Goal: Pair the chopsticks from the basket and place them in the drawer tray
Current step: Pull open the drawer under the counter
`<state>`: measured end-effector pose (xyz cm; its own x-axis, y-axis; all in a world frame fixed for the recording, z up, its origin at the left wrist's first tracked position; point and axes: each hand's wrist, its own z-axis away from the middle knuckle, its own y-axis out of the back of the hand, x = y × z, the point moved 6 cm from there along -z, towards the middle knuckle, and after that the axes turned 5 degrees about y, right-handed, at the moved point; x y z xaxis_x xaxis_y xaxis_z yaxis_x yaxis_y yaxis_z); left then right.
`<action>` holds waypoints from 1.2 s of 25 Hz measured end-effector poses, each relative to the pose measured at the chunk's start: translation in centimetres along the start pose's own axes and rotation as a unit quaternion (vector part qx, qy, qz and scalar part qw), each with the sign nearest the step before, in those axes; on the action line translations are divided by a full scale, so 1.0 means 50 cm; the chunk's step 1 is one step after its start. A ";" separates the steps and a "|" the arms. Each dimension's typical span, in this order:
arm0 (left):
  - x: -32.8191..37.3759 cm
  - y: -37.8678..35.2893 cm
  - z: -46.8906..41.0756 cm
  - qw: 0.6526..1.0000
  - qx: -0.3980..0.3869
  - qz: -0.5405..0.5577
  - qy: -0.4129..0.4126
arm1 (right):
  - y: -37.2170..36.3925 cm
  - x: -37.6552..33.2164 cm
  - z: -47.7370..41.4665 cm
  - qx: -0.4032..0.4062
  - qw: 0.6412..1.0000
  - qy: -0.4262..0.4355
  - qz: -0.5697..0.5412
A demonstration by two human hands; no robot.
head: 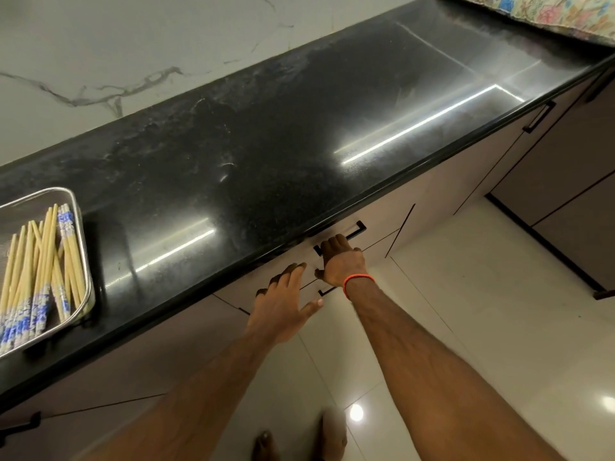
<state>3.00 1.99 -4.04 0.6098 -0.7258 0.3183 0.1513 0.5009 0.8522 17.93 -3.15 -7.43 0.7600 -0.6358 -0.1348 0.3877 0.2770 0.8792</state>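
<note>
A metal mesh basket (86,261) sits at the left end of the black countertop (266,154). Inside it lie several bamboo chopsticks (43,271) with blue-and-white patterned ends. Below the counter edge, my right hand (341,261), with a red band at the wrist, has its fingers curled round the black drawer handle (357,227). The drawer front sits flush with the cabinet, and the tray inside is hidden. My left hand (286,304) hovers just left of it with fingers spread, holding nothing.
A second black handle (327,290) shows on the drawer below. More cabinet doors with a black handle (539,116) run to the right. A floral cloth (539,11) lies at the counter's far right end. Glossy floor tiles and my feet are beneath.
</note>
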 end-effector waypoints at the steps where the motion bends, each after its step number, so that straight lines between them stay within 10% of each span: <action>1: -0.002 0.002 0.003 1.000 0.000 -0.002 0.003 | -0.002 0.002 0.001 -0.001 1.000 0.000 -0.004; 22: -0.026 0.015 0.105 0.997 0.059 -0.048 -0.003 | -0.078 0.056 0.151 0.099 0.994 -0.010 -0.033; 30: 0.043 -0.076 0.226 0.997 -0.030 -0.015 -0.072 | -0.139 0.088 0.318 0.090 0.986 -0.081 -0.115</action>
<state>-5.05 -6.81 -1.88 0.4875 -0.7989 0.3522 0.2169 0.5015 0.8375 10.27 -19.32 -6.84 0.5636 -0.7781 -0.2775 0.4293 -0.0111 0.9031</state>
